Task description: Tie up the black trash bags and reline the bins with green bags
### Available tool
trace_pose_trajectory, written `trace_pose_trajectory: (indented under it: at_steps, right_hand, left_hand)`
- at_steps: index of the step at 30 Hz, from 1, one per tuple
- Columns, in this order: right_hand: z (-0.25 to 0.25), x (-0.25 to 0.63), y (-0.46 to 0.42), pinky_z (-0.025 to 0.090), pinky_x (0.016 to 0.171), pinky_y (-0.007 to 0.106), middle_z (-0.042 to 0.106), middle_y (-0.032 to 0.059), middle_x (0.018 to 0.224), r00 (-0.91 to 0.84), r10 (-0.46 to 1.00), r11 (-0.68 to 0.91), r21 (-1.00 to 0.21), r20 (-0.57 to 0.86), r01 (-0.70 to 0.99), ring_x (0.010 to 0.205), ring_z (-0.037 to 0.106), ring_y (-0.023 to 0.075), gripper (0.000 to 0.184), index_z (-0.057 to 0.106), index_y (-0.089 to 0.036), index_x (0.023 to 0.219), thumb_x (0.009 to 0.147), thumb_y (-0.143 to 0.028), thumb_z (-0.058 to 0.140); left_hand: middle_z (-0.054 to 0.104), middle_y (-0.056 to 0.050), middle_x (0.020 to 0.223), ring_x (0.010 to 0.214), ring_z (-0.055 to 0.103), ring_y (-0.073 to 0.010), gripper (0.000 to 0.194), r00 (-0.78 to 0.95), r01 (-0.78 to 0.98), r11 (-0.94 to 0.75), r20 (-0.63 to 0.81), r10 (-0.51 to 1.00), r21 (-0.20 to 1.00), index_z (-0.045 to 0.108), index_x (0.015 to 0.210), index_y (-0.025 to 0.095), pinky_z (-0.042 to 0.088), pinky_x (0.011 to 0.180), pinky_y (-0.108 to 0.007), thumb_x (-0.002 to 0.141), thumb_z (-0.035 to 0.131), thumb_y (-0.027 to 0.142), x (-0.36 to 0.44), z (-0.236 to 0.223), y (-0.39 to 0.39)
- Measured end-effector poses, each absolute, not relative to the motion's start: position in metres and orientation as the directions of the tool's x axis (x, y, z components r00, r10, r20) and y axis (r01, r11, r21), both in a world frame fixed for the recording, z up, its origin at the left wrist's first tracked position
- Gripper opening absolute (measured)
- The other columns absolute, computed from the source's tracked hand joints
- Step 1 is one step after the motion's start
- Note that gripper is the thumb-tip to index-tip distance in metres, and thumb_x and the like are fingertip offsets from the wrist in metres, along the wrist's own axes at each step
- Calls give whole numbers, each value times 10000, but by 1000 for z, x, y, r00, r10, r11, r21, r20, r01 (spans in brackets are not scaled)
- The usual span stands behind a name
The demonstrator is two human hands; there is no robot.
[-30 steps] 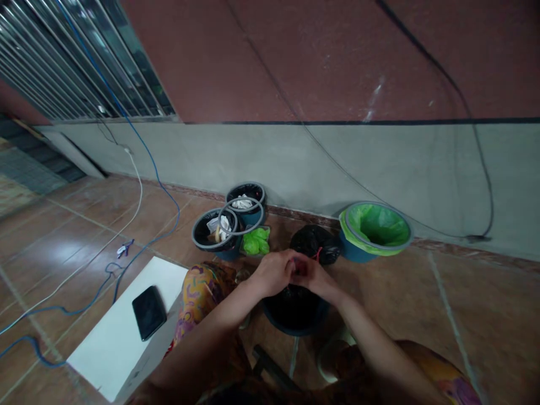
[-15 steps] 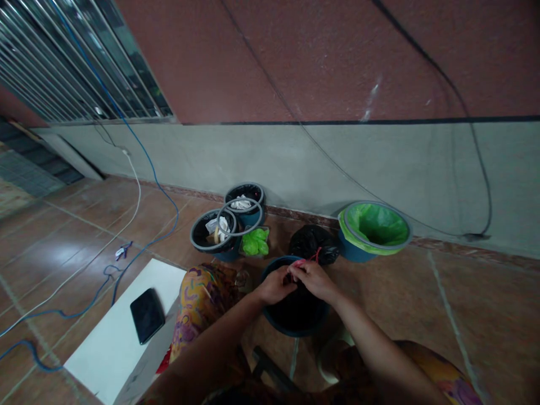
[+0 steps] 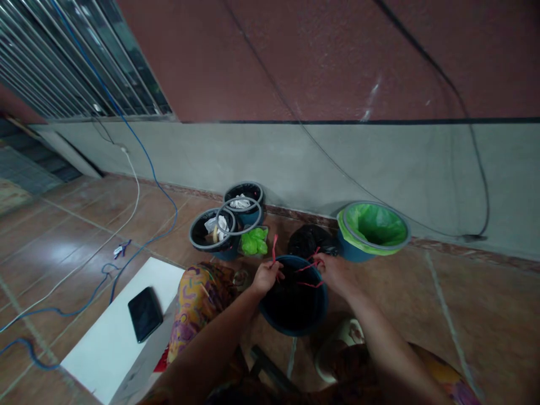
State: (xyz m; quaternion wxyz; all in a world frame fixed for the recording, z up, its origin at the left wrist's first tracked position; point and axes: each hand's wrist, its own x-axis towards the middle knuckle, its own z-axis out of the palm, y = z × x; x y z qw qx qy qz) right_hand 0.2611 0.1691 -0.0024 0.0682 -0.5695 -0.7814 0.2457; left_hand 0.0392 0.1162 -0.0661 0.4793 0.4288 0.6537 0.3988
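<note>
A dark blue bin [image 3: 323,315] stands on the floor between my knees, with a black bag deep inside it; the dark interior hides most of that bag. Pinched in my left hand [image 3: 265,278], at the bin's left rim, is a red drawstring [image 3: 275,247] whose loose end points upward. On the right rim, my right hand [image 3: 332,274] grips another part of the red drawstring [image 3: 306,266], and a further red strand runs over the bin's opening. Just behind the bin lies a full black garbage bag [image 3: 306,241].
Left of centre are two lined bins [image 3: 225,256] [image 3: 255,216], a loose grey ring [image 3: 219,222] and green plastic bags [image 3: 254,242]. A green-lined bin [image 3: 358,253] stands by the wall. Further left are a phone [image 3: 145,315] on a white board [image 3: 101,343] and a blue cable [image 3: 162,233].
My hands have moved apart from above the bin's far rim, left hand to the left and right hand to the right. Red drawstring strands now show stretched out between and above them.
</note>
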Motion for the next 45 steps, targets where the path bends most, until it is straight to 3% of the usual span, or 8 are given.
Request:
trace_pose_trajectory:
  at_steps: [8,11,16,26,31,37,41,45]
  right_hand:
    - [12,291,173,427,700,315,717,111,879,-214,956,154,-276,-202,949,840,658,235,263,707,-204,867,877,-242,447]
    - [11,295,175,455,674,318,713,101,761,-222,961,119,-480,-165,869,719,658,217,256,707,-187,854,869,-268,465]
    - [15,275,169,515,643,291,723,55,787,-407,900,-7,-938,-156,346,679,657,172,268,715,-178,914,799,-388,595]
    - [11,229,161,529,718,295,699,31,779,-561,813,-204,-979,-155,-25,712,640,134,287,712,-154,840,686,-397,715]
    - [5,219,158,508,697,277,690,32,795,-595,786,-237,-971,-169,-37,716,632,132,294,687,-147,883,703,-378,707]
    - [-11,215,162,511,731,297,679,44,967,-567,804,-236,-971,-177,-31,779,646,138,398,607,-185,1122,749,-320,644]
    - [-24,221,169,498,803,327,666,88,1077,-441,888,-14,-968,-127,250,879,649,168,432,567,-186,1200,779,-281,582]
    - [-32,226,166,466,781,332,708,98,925,-563,804,215,-789,-192,576,858,655,207,249,657,-165,1008,848,-298,519]
  left_hand:
    - [625,-12,624,584,577,-116,386,-199,-79,251,-262,944,965,644,880,115,444,619,-242,803,549,481,48,-62,120]
    - [530,35,546,488,475,-81,391,-174,-7,284,-281,944,959,634,866,112,376,521,-214,828,507,480,48,-66,122]
    - [469,59,525,449,378,-68,387,-67,257,274,-266,962,927,647,942,123,298,484,-206,894,419,432,53,-68,127]
    - [673,-39,900,822,611,-170,271,257,642,-29,-180,950,766,655,977,175,454,778,-280,841,421,189,63,-59,122]
    - [685,-63,908,829,638,-242,267,329,775,-121,-231,916,621,665,968,167,485,761,-327,756,610,319,72,-54,113]
    - [676,-47,983,927,614,-192,344,347,657,-115,-163,924,745,676,985,201,462,853,-307,927,392,387,74,-64,113]
    - [581,-10,685,646,521,-123,457,291,498,90,-264,920,863,664,877,146,434,654,-240,948,329,449,67,-73,114]
    - [516,10,614,602,457,-103,482,228,357,184,-277,934,916,616,730,139,392,600,-226,920,373,509,62,-74,117]
